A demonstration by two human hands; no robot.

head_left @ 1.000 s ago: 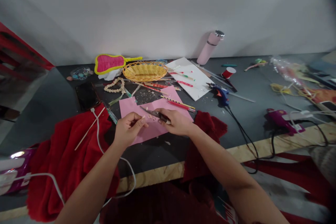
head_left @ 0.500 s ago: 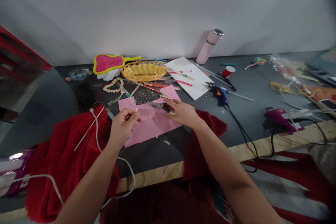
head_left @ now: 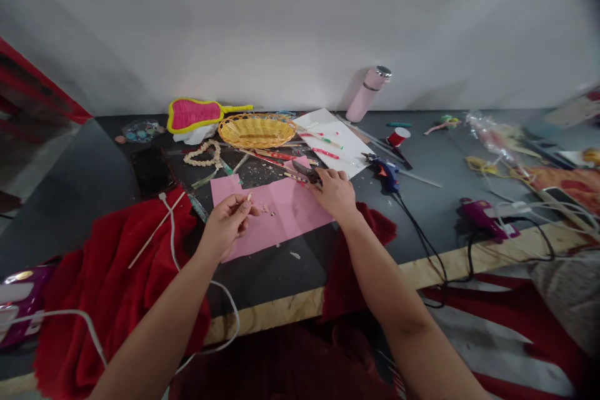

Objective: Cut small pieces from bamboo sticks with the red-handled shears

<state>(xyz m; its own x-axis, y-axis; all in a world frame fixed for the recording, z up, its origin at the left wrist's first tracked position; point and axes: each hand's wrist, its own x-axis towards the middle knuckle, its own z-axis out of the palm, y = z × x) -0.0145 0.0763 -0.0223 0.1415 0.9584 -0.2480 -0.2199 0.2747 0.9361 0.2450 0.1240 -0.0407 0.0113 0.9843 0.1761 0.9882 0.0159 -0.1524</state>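
Over the left part of a pink paper (head_left: 262, 240), my left hand (head_left: 226, 224) pinches a small pale stick piece (head_left: 249, 197) between thumb and fingertips. My right hand (head_left: 334, 192) is on the handles of dark cutting pliers (head_left: 305, 170) at the paper's upper right; its fingers partly cover them. Small pale bits (head_left: 266, 209) lie on the paper between my hands. Thin striped sticks (head_left: 294, 176) rest just left of the pliers.
Behind lie a yellow basket (head_left: 257, 131), a heart-shaped ring (head_left: 202, 154) and white paper (head_left: 323, 122). A blue glue gun (head_left: 387, 173) and pink bottle (head_left: 368, 94) are at right. Red cloth (head_left: 112, 256), with a white cable across it, lies at left.
My right hand has moved right and slightly up with the pliers, now away from the paper's middle. My left hand has shifted slightly right, still pinching the small piece. The view has shifted slightly.
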